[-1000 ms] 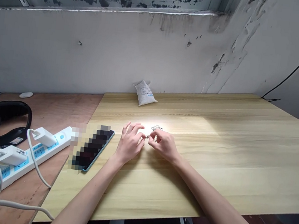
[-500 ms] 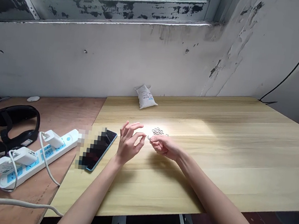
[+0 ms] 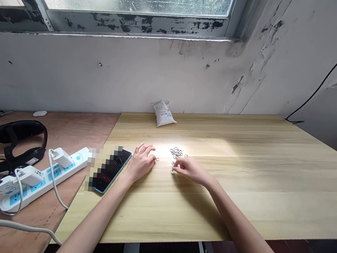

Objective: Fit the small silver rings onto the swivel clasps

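Observation:
A small heap of metal rings (image 3: 177, 152) lies in a bright spot on the pale wooden table (image 3: 241, 183). My left hand (image 3: 140, 164) rests on the table left of the heap, fingers bent, their tips beside a single small ring (image 3: 157, 159). My right hand (image 3: 188, 169) rests just below the heap with its fingers curled and pinched on something tiny that I cannot make out. The two hands lie apart.
A phone (image 3: 109, 170) lies left of my left hand. Further left, on a brown board, are a white power strip (image 3: 36, 177) with plugged chargers and black headphones (image 3: 13, 141). A small white bag (image 3: 163, 113) leans at the wall. A black cable (image 3: 322, 83) runs up the right wall.
Both hands have come down from a raised pinch together and separated onto the table. A single ring now lies by my left fingertips. The view has tilted upward.

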A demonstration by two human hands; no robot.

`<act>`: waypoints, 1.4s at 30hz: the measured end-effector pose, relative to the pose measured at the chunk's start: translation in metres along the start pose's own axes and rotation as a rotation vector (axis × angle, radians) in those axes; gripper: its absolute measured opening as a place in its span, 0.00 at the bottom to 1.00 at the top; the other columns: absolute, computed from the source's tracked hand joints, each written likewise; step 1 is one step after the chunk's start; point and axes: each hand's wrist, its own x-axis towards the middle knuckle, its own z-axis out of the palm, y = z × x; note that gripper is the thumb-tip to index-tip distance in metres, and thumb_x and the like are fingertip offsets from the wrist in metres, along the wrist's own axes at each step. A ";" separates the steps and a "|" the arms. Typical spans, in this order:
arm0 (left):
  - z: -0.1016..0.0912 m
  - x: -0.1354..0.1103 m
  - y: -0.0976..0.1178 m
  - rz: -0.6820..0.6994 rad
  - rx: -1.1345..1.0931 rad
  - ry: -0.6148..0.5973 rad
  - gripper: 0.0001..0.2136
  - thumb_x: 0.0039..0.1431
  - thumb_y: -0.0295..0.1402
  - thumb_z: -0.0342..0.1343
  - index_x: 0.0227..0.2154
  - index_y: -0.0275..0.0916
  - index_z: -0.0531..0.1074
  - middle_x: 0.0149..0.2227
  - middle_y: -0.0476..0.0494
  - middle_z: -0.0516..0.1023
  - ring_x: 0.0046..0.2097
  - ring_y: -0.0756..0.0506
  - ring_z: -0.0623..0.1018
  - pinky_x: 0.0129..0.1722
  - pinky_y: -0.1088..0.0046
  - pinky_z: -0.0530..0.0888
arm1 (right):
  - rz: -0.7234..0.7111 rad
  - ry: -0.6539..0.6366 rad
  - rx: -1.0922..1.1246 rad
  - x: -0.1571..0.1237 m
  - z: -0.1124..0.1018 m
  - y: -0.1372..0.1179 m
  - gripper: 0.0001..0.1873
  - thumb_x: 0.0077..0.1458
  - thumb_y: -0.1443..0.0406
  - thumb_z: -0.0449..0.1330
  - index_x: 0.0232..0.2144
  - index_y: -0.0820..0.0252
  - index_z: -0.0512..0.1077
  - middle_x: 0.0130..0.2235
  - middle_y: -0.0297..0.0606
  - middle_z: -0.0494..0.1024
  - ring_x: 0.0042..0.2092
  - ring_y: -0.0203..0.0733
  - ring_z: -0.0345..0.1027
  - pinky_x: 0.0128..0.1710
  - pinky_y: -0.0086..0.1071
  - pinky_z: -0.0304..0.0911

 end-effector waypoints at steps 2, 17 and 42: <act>0.000 -0.001 0.001 0.018 -0.009 0.008 0.09 0.58 0.24 0.53 0.28 0.42 0.75 0.46 0.42 0.77 0.54 0.40 0.73 0.60 0.49 0.62 | -0.009 0.014 -0.061 -0.004 0.001 0.001 0.10 0.57 0.61 0.57 0.31 0.59 0.76 0.22 0.30 0.69 0.24 0.32 0.57 0.27 0.28 0.46; 0.012 -0.002 0.005 0.012 -0.115 -0.079 0.09 0.65 0.30 0.49 0.41 0.44 0.75 0.43 0.43 0.76 0.47 0.44 0.75 0.54 0.58 0.66 | 0.059 -0.035 -0.154 -0.008 -0.020 0.009 0.12 0.57 0.62 0.57 0.27 0.60 0.77 0.24 0.35 0.76 0.27 0.36 0.66 0.28 0.29 0.51; 0.016 -0.003 0.024 -0.077 -0.334 -0.070 0.09 0.64 0.33 0.51 0.44 0.41 0.73 0.50 0.41 0.73 0.53 0.43 0.71 0.53 0.62 0.69 | -0.139 -0.007 -0.637 0.022 -0.002 0.007 0.13 0.62 0.65 0.53 0.34 0.59 0.78 0.36 0.41 0.78 0.30 0.38 0.68 0.26 0.32 0.43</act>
